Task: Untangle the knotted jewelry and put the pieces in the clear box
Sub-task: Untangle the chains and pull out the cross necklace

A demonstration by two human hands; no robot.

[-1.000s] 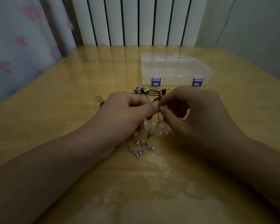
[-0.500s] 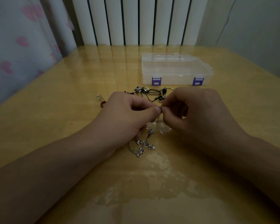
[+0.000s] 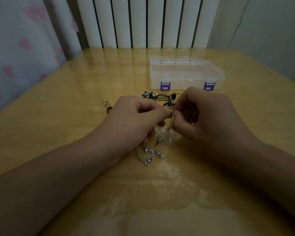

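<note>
Little has shifted over the last second: both hands stay pressed together at the table's middle, the pinch point having crept only slightly toward twelve o'clock, closer to the black cord tangle, while the cross pendant lies where it lay before

The left hand point(image 3: 136, 123) and the right hand point(image 3: 206, 116) meet fingertip to fingertip, each thumb and forefinger clamped on a thin silver chain point(image 3: 171, 120) that hangs down from the pinch. How the strand is knotted between the fingers is too small to tell. The remaining fingers of both hands are curled in

At six o'clock from the pinch, just under the left hand's heel, the silver cross pendant point(image 3: 153, 151) lies flat on the wooden table point(image 3: 58, 126), with a length of chain curving round its nine o'clock side. At twelve o'clock from the hands sits a tangle of black cord jewelry point(image 3: 160, 97) with small metal charms, partly hidden behind the right knuckles. At nine o'clock from that tangle, apart from it, lies a small gold piece point(image 3: 105, 103), and a bit of something red point(image 3: 108, 109) peeks out beside the left hand

Further toward twelve o'clock stands the clear box point(image 3: 186, 72), lid shut, two purple latches on its near side. Beyond the table's far edge rise a white radiator point(image 3: 143, 21) and, at ten o'clock, a curtain with pink hearts point(image 3: 15, 48)
</note>
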